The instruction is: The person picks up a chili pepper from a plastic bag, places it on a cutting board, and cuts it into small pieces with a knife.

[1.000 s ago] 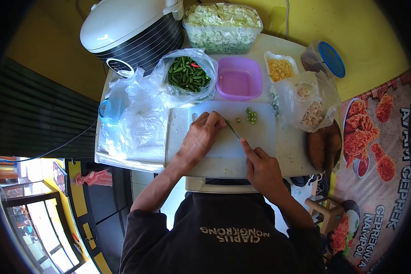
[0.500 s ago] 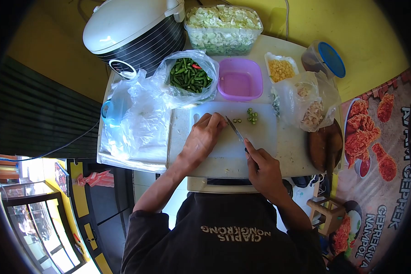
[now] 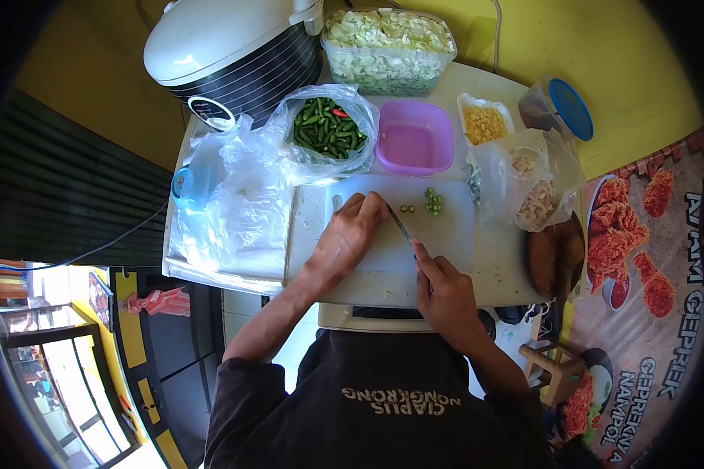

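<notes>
My right hand (image 3: 446,293) is closed round the handle of a knife (image 3: 400,224), whose blade slants up and left to the fingertips of my left hand (image 3: 349,234). The fingers of my left hand are curled together on the white cutting board (image 3: 446,242); what they pinch is hidden. Just right of the blade tip lie a few green chili slices (image 3: 407,209), with a small pile of green chili pieces (image 3: 433,202) farther right. Behind the board are a bag of green chilies (image 3: 328,129) and a purple container (image 3: 414,139).
A rice cooker (image 3: 227,47) and a tub of chopped cabbage (image 3: 389,51) stand at the back. Plastic bags (image 3: 235,195) lie left. On the right are a yellow-filled tray (image 3: 485,121), a bag of pale pieces (image 3: 536,199), a blue-lidded container (image 3: 569,109) and a brown round object (image 3: 551,254).
The knife blade has turned to show more of its edge, and its tip is still at my left fingertips. My right hand has moved slightly left. The view has shifted a little.
</notes>
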### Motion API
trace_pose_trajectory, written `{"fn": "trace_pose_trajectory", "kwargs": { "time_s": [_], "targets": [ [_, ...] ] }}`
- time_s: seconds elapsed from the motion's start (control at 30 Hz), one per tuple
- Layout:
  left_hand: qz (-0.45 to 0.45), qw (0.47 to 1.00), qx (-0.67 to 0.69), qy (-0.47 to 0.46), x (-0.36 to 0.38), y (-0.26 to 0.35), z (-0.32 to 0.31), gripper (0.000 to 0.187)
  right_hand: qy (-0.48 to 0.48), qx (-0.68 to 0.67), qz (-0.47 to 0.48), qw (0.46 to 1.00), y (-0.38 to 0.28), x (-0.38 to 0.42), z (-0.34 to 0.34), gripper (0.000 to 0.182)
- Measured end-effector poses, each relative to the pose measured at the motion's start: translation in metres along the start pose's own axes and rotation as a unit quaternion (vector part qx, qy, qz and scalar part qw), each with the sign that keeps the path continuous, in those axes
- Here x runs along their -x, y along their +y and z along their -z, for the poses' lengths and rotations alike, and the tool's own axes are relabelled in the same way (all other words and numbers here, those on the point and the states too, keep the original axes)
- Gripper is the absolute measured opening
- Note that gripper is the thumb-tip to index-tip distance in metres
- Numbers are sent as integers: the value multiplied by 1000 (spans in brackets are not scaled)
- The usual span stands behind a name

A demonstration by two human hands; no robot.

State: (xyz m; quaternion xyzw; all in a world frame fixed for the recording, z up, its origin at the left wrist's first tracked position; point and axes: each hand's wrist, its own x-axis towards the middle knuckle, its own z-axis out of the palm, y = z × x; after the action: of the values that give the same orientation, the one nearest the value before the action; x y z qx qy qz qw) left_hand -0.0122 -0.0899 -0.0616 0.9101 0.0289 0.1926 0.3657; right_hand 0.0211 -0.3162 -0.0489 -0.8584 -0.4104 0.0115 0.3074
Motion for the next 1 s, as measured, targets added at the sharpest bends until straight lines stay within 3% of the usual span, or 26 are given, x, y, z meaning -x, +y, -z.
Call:
{"fn": "trace_pose_trajectory", "kwargs": {
  "time_s": [0.33,0.53,0.63,0.73,0.83,1.0],
  "targets": [
    [-23,1000,-11,2,1,-3,-2,16,-39,50,11,998,-4,-7,4,61],
    [-7,1000,-5,8,2,-2,-3,14,-46,10,-23,999,0,2,6,57],
    [1,1000,-6,0,3,-2,-2,14,-13,-79,-47,996,4,4,7,48],
    [5,1000,3,2,4,3,-1,15,-13,-103,-109,989,1,1,14,45],
    [-12,1000,-6,11,3,4,-4,15,32,-94,-64,993,5,4,9,49],
    [27,999,-2,24,3,8,5,13,24,-63,-38,997,-3,5,7,52]
  ]
}}
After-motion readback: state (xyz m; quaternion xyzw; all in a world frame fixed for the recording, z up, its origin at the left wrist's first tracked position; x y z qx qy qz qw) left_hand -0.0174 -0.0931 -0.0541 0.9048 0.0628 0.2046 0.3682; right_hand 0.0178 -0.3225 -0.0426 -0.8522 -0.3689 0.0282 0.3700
